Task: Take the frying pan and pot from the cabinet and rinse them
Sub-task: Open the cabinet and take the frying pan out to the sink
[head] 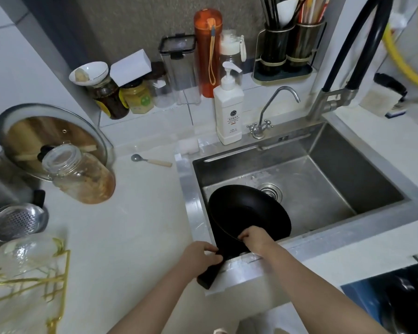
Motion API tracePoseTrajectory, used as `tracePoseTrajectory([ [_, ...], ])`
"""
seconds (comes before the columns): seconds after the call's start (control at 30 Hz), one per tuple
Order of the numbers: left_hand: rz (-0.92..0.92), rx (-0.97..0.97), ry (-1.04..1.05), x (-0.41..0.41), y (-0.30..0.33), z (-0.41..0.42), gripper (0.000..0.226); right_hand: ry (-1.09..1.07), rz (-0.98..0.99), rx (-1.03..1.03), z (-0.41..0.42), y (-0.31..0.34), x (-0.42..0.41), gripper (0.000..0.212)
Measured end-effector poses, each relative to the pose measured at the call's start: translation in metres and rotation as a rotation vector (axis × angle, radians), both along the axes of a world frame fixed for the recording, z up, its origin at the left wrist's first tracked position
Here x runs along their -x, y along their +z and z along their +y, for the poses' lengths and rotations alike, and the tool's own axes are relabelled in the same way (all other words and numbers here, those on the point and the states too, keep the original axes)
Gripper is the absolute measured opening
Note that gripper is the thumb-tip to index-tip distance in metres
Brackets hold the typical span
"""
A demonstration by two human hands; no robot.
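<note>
Left grip (201, 257) clenches handle, right grip (255, 238) rim: one frying pan (246, 210), sink (336, 189).

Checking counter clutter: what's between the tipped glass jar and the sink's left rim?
Head view: only a small spoon lies there, toward the back; otherwise bare counter between glass jar and sink.

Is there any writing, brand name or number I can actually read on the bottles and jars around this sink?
None can be read.
White pump bottle: a round dark logo with lines of small print under it, too blurred to read.
Yellow-lidded jar: a green round mark on its label, text too small.
Dark jar: a yellow label, illegible.
Orange flask: no writing visible.
</note>
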State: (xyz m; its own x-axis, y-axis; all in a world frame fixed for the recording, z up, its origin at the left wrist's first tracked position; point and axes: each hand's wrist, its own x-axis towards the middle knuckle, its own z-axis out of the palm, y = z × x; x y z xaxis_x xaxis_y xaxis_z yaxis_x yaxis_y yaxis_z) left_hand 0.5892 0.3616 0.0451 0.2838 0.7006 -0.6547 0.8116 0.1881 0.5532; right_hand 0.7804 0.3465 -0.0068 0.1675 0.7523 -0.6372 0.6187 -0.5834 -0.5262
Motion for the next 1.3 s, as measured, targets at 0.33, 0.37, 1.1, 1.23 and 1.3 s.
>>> tracePoseTrajectory([
  [0.33,0.17,-0.025,-0.223,-0.008,0.001,0.007,0.041,0.18,-0.139,0.023,-0.006,0.008,0.001,0.046],
  [0.37,0.189,-0.036,-0.26,-0.01,0.002,0.009,0.042,0.186,-0.147,0.026,-0.006,0.009,0.0,0.047],
  [1.1,0.149,-0.133,-0.535,-0.046,-0.009,0.044,0.03,0.057,-0.169,0.005,-0.013,0.009,-0.011,0.038],
  [1.23,0.131,-0.144,-0.637,-0.065,-0.013,0.041,0.034,-0.039,-0.147,-0.051,-0.026,0.015,-0.021,0.031],
  [1.3,0.119,-0.14,-0.671,-0.073,-0.014,0.038,0.031,-0.085,-0.144,-0.112,-0.036,0.02,-0.028,0.031],
])
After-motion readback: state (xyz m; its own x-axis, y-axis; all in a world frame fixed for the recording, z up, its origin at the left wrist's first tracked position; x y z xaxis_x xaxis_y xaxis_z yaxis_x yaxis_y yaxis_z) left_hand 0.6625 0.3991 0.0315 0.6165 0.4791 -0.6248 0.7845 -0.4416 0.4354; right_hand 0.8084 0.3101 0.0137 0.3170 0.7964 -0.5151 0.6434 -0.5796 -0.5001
